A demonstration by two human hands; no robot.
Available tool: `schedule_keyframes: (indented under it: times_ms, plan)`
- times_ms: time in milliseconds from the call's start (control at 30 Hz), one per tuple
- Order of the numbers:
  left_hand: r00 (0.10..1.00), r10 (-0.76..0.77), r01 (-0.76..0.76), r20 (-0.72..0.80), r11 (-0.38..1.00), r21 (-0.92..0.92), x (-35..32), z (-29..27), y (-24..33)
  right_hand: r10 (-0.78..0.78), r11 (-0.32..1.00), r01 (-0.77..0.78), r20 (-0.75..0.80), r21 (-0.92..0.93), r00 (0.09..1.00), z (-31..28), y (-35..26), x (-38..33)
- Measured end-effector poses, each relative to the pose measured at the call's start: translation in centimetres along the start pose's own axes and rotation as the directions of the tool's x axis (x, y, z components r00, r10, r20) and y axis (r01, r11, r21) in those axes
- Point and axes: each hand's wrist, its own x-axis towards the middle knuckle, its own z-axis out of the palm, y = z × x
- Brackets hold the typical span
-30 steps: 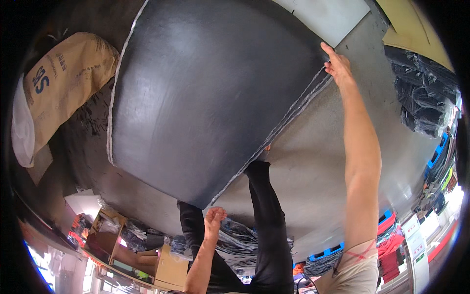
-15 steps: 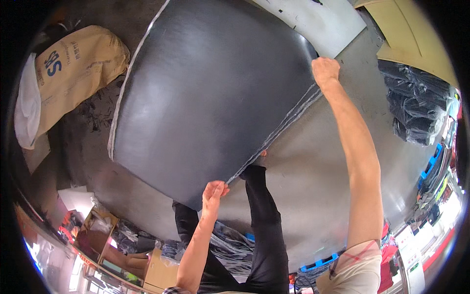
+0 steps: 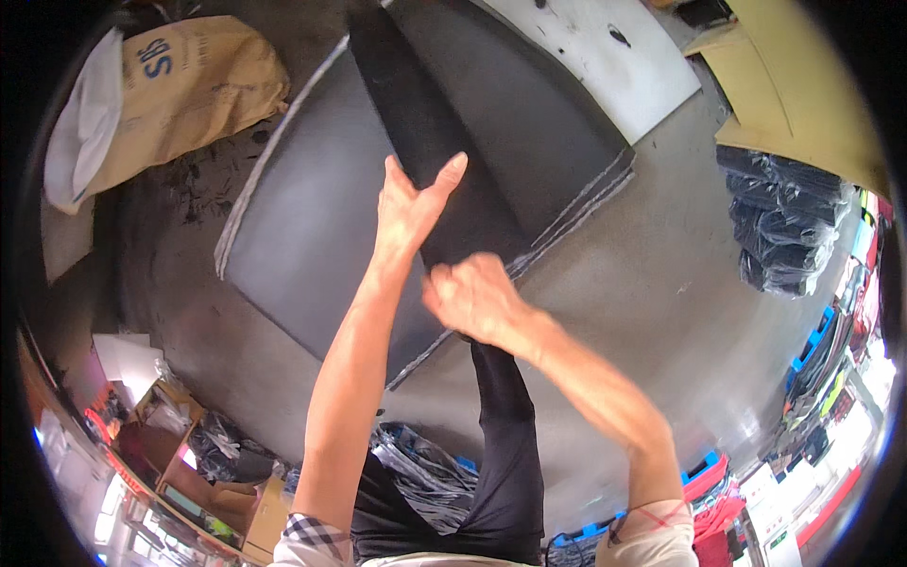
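Observation:
A stack of smooth black sheets [image 3: 302, 217], rubber-like, lies on the floor in front of me, with pale ragged edges at left and right. A flap of the top sheet is folded over, making a darker band [image 3: 435, 123] down the middle. My left hand [image 3: 408, 213] is over the edge of this band, thumb and fingers spread apart. Slightly blurred, my right hand [image 3: 477, 298] is closed at the near end of the band, its fingers curled at the sheet's edge; the fingertips are partly hidden.
A brown sack [image 3: 198, 85] lies at the far left. A white board [image 3: 614, 57] and yellowish cardboard [image 3: 784, 76] are at the far right, with plastic-wrapped black bundles [image 3: 779, 217] below. Boxes [image 3: 170, 435] stand at the near left. My black-trousered leg [image 3: 505, 406] is beside the stack.
The top sheet's right side has been folded leftward. My right hand has swung from the far right corner to the near middle; my left hand has moved away from me and opened.

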Motion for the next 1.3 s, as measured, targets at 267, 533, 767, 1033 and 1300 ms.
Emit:
schedule_keyframes:
  times_ms: [267,533,767,1033,1300]
  plan:
    - [0.936,-0.329,0.318,-0.127,0.943,-0.099,-24.0,-22.6,-1.7,-0.203,0.943,0.112,0.273,0.313,0.94,3.7,-25.3,-7.1]
    - [0.968,-0.248,0.223,-0.044,0.925,-0.307,-35.3,-47.7,1.2,-0.327,0.718,0.174,0.105,0.674,0.939,5.4,-51.9,-3.0]
    - [0.999,-0.022,-0.005,-0.03,0.714,-0.701,-36.8,-62.1,9.7,-0.387,0.464,0.241,-0.05,0.852,0.921,-1.4,-66.0,3.8]
    - [0.651,0.74,-0.479,0.172,0.575,-0.664,-39.6,-62.3,23.0,0.363,0.91,-0.106,-0.647,0.401,0.671,-3.8,-75.0,-0.6]
    - [0.594,0.768,-0.577,0.238,0.613,-0.54,-49.7,-67.8,5.0,-0.385,0.923,-0.052,-0.911,-0.382,-0.148,-8.4,-76.8,1.8]
